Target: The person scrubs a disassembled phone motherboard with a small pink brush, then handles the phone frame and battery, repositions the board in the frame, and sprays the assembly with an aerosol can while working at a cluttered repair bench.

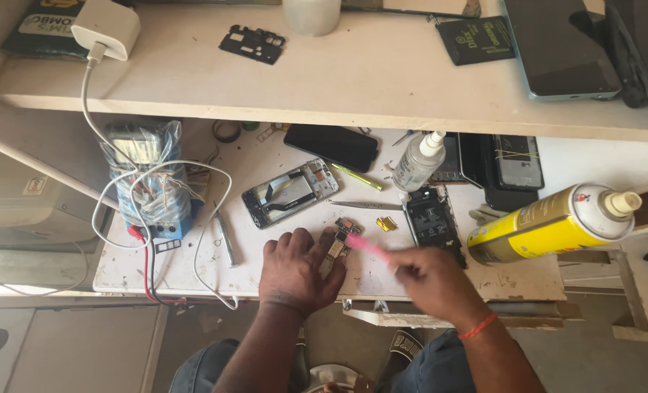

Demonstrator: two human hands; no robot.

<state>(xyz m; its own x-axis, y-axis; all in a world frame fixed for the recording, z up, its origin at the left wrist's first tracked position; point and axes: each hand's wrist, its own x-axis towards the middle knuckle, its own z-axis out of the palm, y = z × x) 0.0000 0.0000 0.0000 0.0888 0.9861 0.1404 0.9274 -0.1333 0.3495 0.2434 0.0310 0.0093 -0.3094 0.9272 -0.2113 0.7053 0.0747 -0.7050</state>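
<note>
The right hand [429, 276] is appearing smeared by motion blur, so the pink tool [368, 246] in its grip is showing no clear tip or outline. The left hand [298, 271] is covering most of the small circuit board [336, 247], leaving its components too small to tell. The top edge is cutting off the white cup [311, 14] and the dark tablet [560, 47].

**Circuit board and pink tool on the workbench**

A small phone circuit board [336, 244], dark with metal-coloured shields and tan patches, lies flat near the front edge of the white bench, its near end under fingertips. A slim pink tool [368, 247], blurred in the frame, slants from the right down onto the board, its tip touching the board's upper part.
</note>
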